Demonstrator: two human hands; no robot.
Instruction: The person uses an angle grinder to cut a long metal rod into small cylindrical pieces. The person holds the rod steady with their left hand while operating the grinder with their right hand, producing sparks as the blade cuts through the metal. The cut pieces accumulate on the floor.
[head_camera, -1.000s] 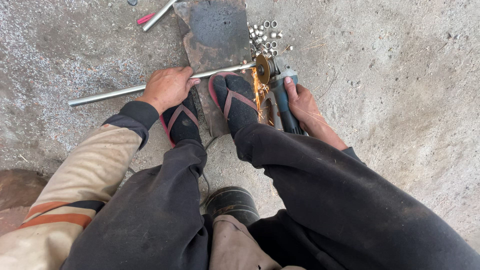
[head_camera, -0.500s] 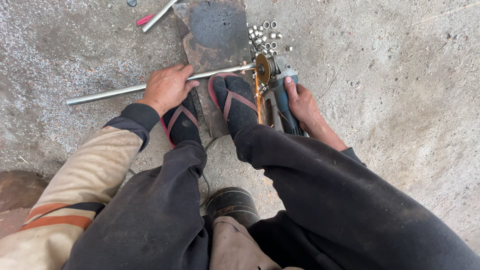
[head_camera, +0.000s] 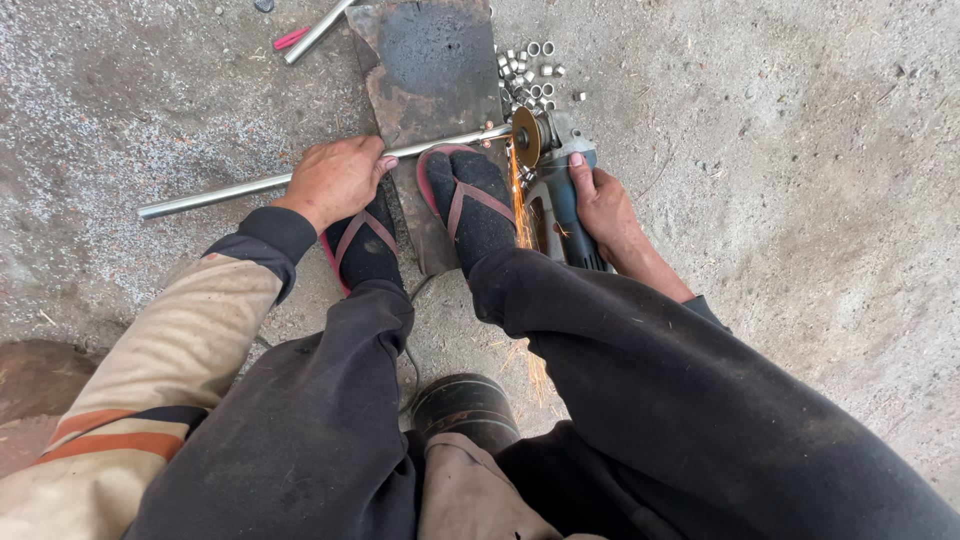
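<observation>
**Cutting a steel tube on a concrete floor**

Pressing down from above, the left hand (head_camera: 335, 180) was closed over a long, thin, shiny metal tube (head_camera: 215, 195), which was laid left to right across the grey concrete floor (head_camera: 780, 150). The tube's right end was rested on a dark, rusty rectangular metal plate (head_camera: 435, 60) and was met there by the round disc of a grey-blue angle grinder (head_camera: 560, 195). The grinder's body was wrapped firmly by the right hand (head_camera: 600, 205), just right of the plate. Orange sparks (head_camera: 520, 205) were thrown towards the near side. A black-socked foot in a red sandal (head_camera: 470, 205) was set on the plate beside the disc. A cluster of short cut metal rings (head_camera: 530, 70) was scattered at the plate's far right corner.
</observation>
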